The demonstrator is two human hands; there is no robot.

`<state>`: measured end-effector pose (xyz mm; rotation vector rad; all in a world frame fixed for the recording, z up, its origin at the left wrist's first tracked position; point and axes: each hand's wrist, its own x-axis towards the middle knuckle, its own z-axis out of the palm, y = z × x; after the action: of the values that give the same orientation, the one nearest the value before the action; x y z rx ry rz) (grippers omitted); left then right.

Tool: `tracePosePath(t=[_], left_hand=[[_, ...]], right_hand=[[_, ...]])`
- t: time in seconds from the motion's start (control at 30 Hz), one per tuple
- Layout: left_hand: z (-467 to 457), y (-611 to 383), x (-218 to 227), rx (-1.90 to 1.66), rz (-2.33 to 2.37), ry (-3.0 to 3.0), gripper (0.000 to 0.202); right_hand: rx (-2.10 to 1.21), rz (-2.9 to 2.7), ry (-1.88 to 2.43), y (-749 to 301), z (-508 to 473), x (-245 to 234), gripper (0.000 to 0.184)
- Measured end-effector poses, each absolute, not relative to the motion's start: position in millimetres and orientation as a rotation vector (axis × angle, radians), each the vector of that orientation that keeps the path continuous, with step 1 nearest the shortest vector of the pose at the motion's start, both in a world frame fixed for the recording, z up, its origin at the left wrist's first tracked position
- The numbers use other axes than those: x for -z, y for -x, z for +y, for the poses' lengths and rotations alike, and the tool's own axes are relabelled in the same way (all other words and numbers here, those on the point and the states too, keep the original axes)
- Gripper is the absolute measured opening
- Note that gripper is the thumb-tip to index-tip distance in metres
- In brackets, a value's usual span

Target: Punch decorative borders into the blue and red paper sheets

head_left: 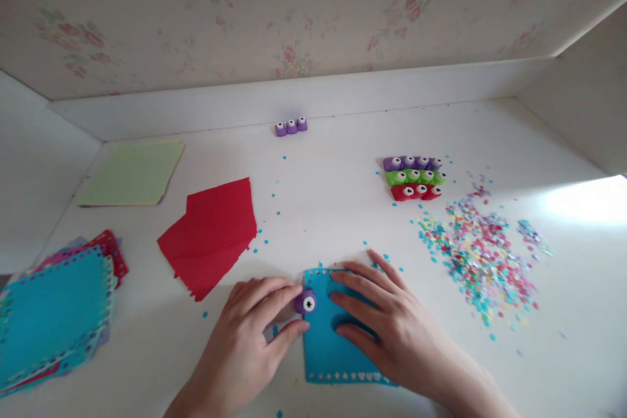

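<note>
A small purple paper punch (308, 302) with a white top sits at the left edge of a blue sheet of paper (318, 349). Thumb and fingers of my left hand (252, 323) close around the punch from the left. Spread fingers of my right hand (386, 313) press on the blue sheet, covering much of its right part. Small punched holes run along the sheet's bottom edge, and a few show at its top left. Tiny blue paper cut-outs lie beside the sheet and near the left hand.
Red paper (215, 228) lies left of centre. Behind it is a pale green paper stack (132, 173); punched sheets (53, 313) pile up at far left. Purple punches (292, 127) stand by the wall, rows of coloured punches (415, 176) at right, near scattered confetti (484, 248).
</note>
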<state>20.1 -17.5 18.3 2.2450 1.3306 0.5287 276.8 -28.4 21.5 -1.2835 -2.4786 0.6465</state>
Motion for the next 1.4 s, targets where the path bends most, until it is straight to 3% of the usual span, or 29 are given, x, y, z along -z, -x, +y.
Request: tracePosePath(t=[0.83,1.4], left_hand=[[-8.2,-51.8,-37.4,-0.576,1.370,-1.754,0.027],[-6.9,-66.9,-28.0,-0.332,1.496,-1.962,0.026]], right_hand=[[-0.651,-2.386,1.241,-278.9,-35.0,-22.9,0.025],[-0.614,-2.390,1.233,-278.5,-38.0,-20.7,0.028]])
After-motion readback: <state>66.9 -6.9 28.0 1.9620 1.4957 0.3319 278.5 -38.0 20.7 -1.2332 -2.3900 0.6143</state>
